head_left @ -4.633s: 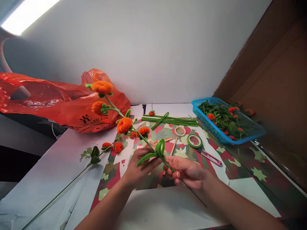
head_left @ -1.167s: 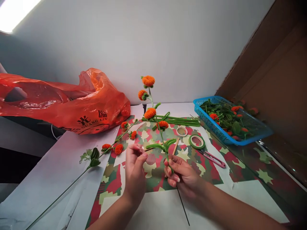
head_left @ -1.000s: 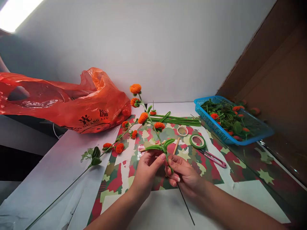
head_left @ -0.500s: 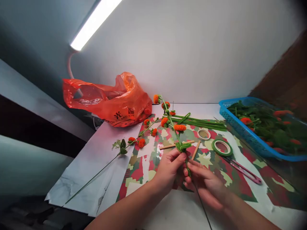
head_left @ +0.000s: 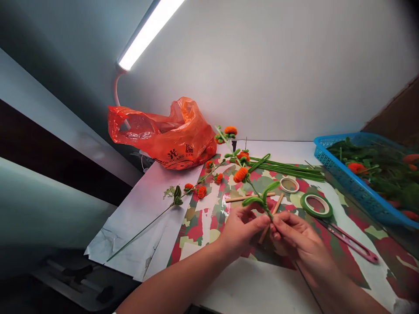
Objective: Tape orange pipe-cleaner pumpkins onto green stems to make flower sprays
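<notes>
Both hands hold one artificial flower stem (head_left: 252,186) over the middle of the table. It carries several fuzzy orange blooms (head_left: 241,175) and two bright green leaves (head_left: 270,190) that spread out just above my fingers. My left hand (head_left: 244,226) pinches the stem below the leaves, thumb and fingers closed. Right beside it, my right hand (head_left: 296,233) grips the same stem with thumb against fingers. A thin dark wire end runs down below my right hand. Behind the hands, two wooden sticks (head_left: 250,198) lie on the camouflage-patterned mat (head_left: 196,226).
A second flower stem (head_left: 140,233) lies to the left, near an orange plastic bag (head_left: 183,148). Green pipe cleaners (head_left: 288,169) lie at the back. To the right are a pale tape roll (head_left: 290,185), green tape (head_left: 316,206), pink-handled scissors (head_left: 355,244) and a blue basket (head_left: 347,174) of greenery.
The held stem has turned, and its two leaves now stand spread apart instead of bunched at my fingers. My right hand has moved up the stem. The whole view has shifted slightly.
</notes>
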A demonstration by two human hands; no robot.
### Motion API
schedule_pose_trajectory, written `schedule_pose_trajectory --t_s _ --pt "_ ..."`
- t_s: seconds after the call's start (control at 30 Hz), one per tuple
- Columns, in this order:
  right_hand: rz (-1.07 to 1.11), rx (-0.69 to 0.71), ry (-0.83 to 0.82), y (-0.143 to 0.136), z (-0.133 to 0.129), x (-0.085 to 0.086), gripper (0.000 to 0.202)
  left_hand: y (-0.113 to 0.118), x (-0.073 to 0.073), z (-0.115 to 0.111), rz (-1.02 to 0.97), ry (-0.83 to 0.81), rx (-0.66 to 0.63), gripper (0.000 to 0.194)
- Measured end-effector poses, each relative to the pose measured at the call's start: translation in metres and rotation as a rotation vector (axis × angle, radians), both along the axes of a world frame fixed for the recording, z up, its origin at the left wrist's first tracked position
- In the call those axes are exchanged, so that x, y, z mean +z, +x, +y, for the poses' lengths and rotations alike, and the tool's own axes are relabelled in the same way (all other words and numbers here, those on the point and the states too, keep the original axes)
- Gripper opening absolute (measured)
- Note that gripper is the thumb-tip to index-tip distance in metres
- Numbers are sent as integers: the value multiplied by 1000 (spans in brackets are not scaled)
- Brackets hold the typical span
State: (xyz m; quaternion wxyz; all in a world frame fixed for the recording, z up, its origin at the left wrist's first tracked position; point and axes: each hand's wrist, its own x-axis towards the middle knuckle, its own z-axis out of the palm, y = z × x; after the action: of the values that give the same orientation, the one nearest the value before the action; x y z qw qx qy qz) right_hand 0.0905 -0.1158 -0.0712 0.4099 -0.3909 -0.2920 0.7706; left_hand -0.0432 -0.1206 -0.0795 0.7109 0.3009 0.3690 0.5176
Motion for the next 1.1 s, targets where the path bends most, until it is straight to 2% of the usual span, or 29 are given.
schedule_pose_trajectory --t_s 0.13,0.23,0.3,0.43,0.53,0.67,0.77,0.93,1.03,1.1 --pt "-312 -184 284 -2 -2 0 20 3 3 0 189 39 178 22" --pt "-401 -244 355 -7 -6 -2 17 3 3 0 153 -6 145 23" --pt "-315 -220 265 -9 -6 -3 17 3 2 1 82 -29 121 24" --pt "40 -146 -119 -14 -5 0 22 3 0 3 -48 -97 80 24" --pt "178 -155 -268 -15 -4 4 21 4 0 4 -108 -133 33 25" --pt "252 -159 -344 -14 -4 8 16 5 1 5 -136 -131 13 23" --pt "289 -106 -418 -11 -4 8 16 3 0 5 -144 -115 -15 25" --pt "452 186 -501 -7 -2 5 19 -6 0 4 -176 -58 -190 25" --pt "505 336 -460 -6 -3 2 24 -9 2 3 -178 -17 -186 24" --pt "501 345 -385 -8 -4 2 26 -9 3 3 -152 -11 -165 25"
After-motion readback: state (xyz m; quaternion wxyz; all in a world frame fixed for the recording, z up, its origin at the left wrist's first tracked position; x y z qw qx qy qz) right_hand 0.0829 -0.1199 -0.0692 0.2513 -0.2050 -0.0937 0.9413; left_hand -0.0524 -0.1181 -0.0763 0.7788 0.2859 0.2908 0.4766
